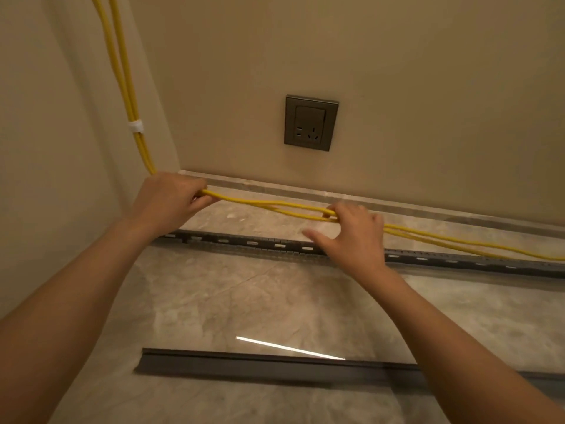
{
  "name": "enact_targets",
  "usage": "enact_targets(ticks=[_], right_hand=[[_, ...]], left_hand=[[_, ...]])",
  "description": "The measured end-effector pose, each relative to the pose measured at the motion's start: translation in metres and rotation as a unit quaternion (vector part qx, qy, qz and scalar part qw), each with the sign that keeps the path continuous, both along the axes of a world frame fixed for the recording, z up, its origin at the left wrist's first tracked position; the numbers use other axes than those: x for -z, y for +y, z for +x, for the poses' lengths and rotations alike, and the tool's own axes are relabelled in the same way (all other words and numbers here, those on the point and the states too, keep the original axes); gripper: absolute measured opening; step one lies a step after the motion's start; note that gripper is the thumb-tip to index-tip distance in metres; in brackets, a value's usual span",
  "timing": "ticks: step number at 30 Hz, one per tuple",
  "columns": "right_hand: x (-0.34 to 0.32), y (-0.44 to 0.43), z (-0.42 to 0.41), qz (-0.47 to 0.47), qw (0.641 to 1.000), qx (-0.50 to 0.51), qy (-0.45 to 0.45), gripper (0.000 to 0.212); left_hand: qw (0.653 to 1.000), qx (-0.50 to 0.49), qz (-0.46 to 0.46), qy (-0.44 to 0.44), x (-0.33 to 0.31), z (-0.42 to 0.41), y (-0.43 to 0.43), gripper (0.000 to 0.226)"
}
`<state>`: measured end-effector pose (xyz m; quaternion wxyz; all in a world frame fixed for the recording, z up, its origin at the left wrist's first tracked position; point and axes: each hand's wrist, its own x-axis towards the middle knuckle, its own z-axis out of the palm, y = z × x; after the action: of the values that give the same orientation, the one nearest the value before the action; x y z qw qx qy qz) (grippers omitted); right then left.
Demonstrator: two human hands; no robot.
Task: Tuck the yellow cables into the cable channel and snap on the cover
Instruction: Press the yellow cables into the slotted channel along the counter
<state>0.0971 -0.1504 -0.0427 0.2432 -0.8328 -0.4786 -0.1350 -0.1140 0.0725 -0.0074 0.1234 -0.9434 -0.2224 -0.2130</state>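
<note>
Left hand (169,198) gripping yellow cables (275,208) near far-left corner, fingers curled shut around bundle. Right hand (351,232) pinching same cables further right, fingertips hooking over strands, thumb sticking out toward left; exact finger contact looking blurred. Cables hanging taut between hands, above floor, then trailing off right. White tie (136,126) binding cables on left wall. Cable channel (275,244) lying open on floor just nearer than cables. Cover (244,364) lying nearest, well apart from channel. Socket (311,122) sitting on far wall.
</note>
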Motion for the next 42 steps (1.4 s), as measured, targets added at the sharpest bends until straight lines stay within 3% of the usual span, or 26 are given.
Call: enact_targets(ticks=[3, 10, 27, 33, 39, 42], right_hand=[[0.021, -0.006, 0.003, -0.135, 0.99, -0.039, 0.008, 0.063], [0.025, -0.004, 0.01, -0.141, 0.989, -0.035, -0.007, 0.033], [0.004, -0.028, 0.036, -0.286, 0.955, 0.013, -0.082, 0.027], [-0.006, -0.045, 0.034, -0.129, 0.99, 0.002, -0.059, 0.051], [-0.021, -0.048, 0.025, 0.065, 0.992, -0.007, -0.107, 0.013], [-0.034, -0.048, 0.016, 0.124, 0.985, -0.01, -0.116, 0.008]], left_hand=[[0.998, 0.021, 0.026, 0.045, 0.001, -0.002, -0.002, 0.033], [0.997, 0.024, 0.043, 0.058, 0.001, 0.003, -0.01, 0.033], [0.995, 0.066, 0.053, 0.056, -0.002, 0.021, -0.034, 0.038], [0.998, 0.026, 0.012, 0.058, -0.004, 0.032, -0.035, 0.049], [0.992, 0.016, -0.025, 0.123, -0.004, 0.04, -0.037, 0.077], [0.989, 0.021, 0.0, 0.145, 0.0, 0.043, -0.042, 0.082]])
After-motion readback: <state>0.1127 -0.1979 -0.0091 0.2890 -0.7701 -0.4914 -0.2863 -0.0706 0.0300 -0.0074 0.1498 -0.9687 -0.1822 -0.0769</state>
